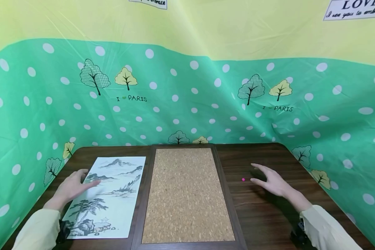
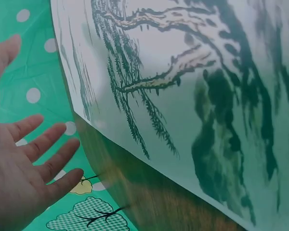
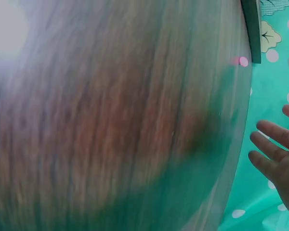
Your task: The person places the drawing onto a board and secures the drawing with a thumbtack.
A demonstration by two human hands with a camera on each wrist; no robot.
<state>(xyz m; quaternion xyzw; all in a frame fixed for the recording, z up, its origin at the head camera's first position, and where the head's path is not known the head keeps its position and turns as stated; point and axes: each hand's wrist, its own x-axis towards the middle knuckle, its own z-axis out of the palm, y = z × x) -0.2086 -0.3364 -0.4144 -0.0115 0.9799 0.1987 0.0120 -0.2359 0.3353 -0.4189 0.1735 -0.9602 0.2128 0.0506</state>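
Observation:
A sheet of paper (image 1: 122, 205) printed with an ink landscape of mountains and a pine lies on the left of the table. Over its left edge my left hand (image 1: 72, 186) hovers with fingers spread and nothing held; the left wrist view shows the same hand (image 2: 33, 163) beside the paper (image 2: 159, 120). On the right, my right hand (image 1: 273, 181) is spread above the wood, holding nothing. Just left of its thumb sits a small pink pushpin-like piece (image 1: 243, 179), also visible as a pink dot (image 3: 243, 61) in the right wrist view.
A cork board (image 1: 187, 198) in a dark wooden frame (image 1: 223, 177) lies between the hands, its far edge near the table's back. The dark wooden table (image 1: 253, 152) meets a green dotted cloth (image 1: 181, 83) behind and at both sides.

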